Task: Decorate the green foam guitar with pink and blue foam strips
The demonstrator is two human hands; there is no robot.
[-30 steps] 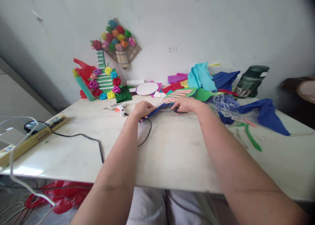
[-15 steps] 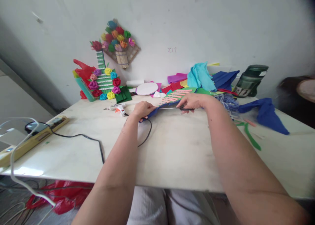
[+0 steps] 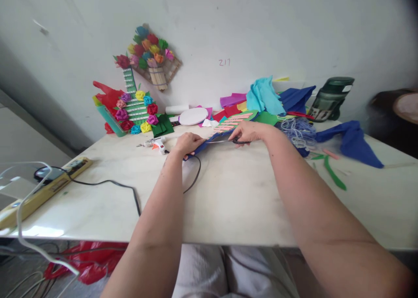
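Observation:
My left hand (image 3: 188, 144) pinches the near-left end of a blue sheet (image 3: 201, 148). Attached above the blue is a green piece with pink strips (image 3: 233, 121), leaning up toward the back of the table. My right hand (image 3: 246, 132) is closed on the black handles of scissors (image 3: 241, 141). Their thin blades (image 3: 217, 142) point left along the blue edge, toward my left hand. Part of the blades is hard to make out against the sheet.
A glue gun (image 3: 160, 146) with a black cable lies left of my left hand. A flower-decorated guitar shape (image 3: 137, 108), a white disc (image 3: 193, 116), a green bottle (image 3: 331, 100), blue yarn (image 3: 297, 132) and coloured paper stand or lie around. A power strip (image 3: 48, 189) lies far left.
The camera view has shifted slightly. My right hand and the scissors have moved a little left, closer to my left hand, which keeps its hold on the blue sheet.

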